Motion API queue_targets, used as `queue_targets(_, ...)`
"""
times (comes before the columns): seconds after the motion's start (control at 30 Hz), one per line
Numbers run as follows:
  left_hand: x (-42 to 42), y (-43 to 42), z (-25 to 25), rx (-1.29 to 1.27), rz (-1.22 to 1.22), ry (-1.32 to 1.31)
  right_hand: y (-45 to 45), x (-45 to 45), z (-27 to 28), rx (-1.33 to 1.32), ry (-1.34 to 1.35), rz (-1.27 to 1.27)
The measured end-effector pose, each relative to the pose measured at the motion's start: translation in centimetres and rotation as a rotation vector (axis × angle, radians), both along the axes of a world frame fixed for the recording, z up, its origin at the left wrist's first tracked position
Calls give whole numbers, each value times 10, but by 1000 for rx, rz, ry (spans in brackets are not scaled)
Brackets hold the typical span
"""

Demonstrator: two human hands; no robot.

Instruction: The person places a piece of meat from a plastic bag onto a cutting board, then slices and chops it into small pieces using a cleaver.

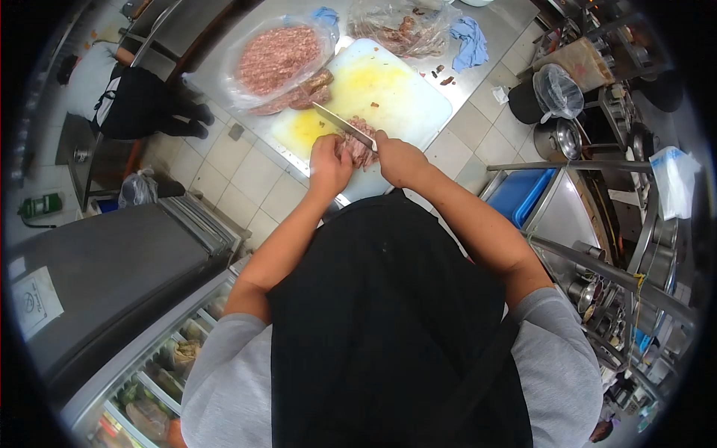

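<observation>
My right hand (399,158) is closed around the handle of a kitchen knife (342,124), whose blade points away to the upper left. Under and beside the blade lies a small heap of chopped meat (361,152) on a white cutting board (418,101) with yellow stains. Curled against the near left side of this heap, my left hand (330,166) has its fingertips on the meat; its grip is partly hidden. Larger chunks of cooked meat (312,91) rest at the board's left edge. Beyond them, plastic film holds a big mound of finely chopped meat (278,60).
A clear bag of meat pieces (403,33) and a blue cloth (469,43) lie behind the board on the steel table (489,63). At left, a person in a black apron (123,101) stands at another counter. A bag-lined bin (559,91) is at right.
</observation>
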State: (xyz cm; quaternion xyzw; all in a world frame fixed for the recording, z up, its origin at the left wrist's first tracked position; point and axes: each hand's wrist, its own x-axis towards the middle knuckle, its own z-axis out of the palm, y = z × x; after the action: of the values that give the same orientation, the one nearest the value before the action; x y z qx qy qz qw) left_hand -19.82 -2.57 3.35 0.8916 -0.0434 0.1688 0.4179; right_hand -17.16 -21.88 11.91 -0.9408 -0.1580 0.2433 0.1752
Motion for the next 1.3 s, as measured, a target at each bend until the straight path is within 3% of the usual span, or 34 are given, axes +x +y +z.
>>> queue_targets(0.17, 2, -1, 2, 83, -87, -31, 1, 0, 7, -28, 31, 21)
queue_targets(0.4, 6, -7, 4, 154, -76, -35, -15, -28, 90, -157, 80, 92)
queue_targets(0.5, 6, -7, 5, 150, -93, -2, -18, -30, 77, -177, 103, 89)
queue_targets(0.6, 7, -4, 4, 157, -124, 23, -7, -17, 18, -81, 63, 35)
queue_targets(0.67, 8, 4, -7, 142, -141, 2, 1, -5, 8, -47, 40, 45)
queue_targets(0.8, 0, -1, 8, -2, -81, -44, 0, -6, 23, -16, 5, 41)
queue_targets(1.0, 1, -3, 4, 88, -116, -43, -19, -28, 80, -196, 96, 134)
queue_targets(1.1, 0, 1, -4, 102, -149, -30, -9, -18, 7, -42, 16, 55)
queue_targets(1.23, -1, 6, 1, 39, -194, -32, 9, 3, 6, 32, -16, 65)
queue_targets(1.3, -6, 6, 5, 5, -102, -112, 9, 6, 24, -31, -16, 107)
